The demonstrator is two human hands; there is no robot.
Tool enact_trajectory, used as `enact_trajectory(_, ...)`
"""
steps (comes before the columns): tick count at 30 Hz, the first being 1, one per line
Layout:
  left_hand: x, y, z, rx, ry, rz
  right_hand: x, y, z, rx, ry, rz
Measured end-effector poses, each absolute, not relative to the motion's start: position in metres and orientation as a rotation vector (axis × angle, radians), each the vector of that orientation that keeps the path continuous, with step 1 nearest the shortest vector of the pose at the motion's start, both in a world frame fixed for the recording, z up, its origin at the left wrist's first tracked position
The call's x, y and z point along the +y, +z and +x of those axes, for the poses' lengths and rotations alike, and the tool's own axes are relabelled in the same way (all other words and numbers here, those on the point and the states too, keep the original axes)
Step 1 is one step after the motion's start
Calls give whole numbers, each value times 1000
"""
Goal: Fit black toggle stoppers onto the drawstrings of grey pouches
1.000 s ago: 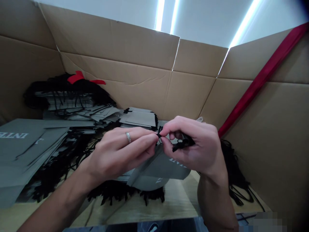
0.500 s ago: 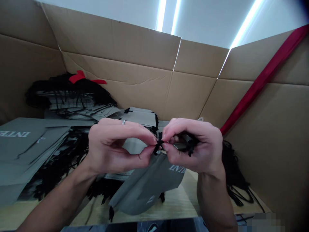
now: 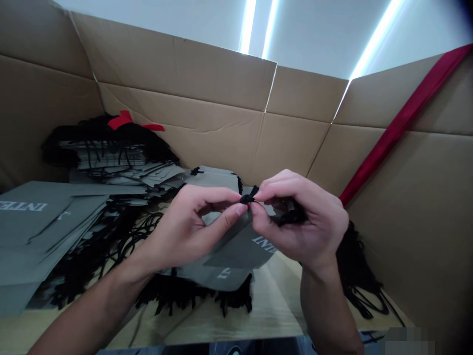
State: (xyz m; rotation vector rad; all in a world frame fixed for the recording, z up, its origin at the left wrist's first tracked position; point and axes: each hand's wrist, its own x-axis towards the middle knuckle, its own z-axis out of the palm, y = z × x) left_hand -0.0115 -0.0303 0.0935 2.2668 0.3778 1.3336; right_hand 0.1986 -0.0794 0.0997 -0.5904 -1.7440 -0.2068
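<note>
The left hand (image 3: 188, 222) and the right hand (image 3: 303, 222) pinch the small black cord knot (image 3: 248, 198) above the grey paper bag (image 3: 240, 249), probably best tightened by even, gentle pulling.

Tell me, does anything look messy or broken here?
Yes, messy: the grey bags on the left lie in a crooked heap, with loose black cords tangled among them. Nothing looks broken. The left hand and right hand pinch one cord.

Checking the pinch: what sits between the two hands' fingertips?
A black cord knot, pinched by the left hand and right hand, above the gray bag; the head view shows it.
</note>
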Motion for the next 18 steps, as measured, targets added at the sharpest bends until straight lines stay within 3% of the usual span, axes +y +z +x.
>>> enact_trajectory(7, -39, 89, -15, 250, 1431, 2526, -70, 106, 215, -2046, 29, -463)
enact_trajectory(18, -42, 93, -14, 47, 1284, 2422, -68, 97, 214, -1957, 482, -378)
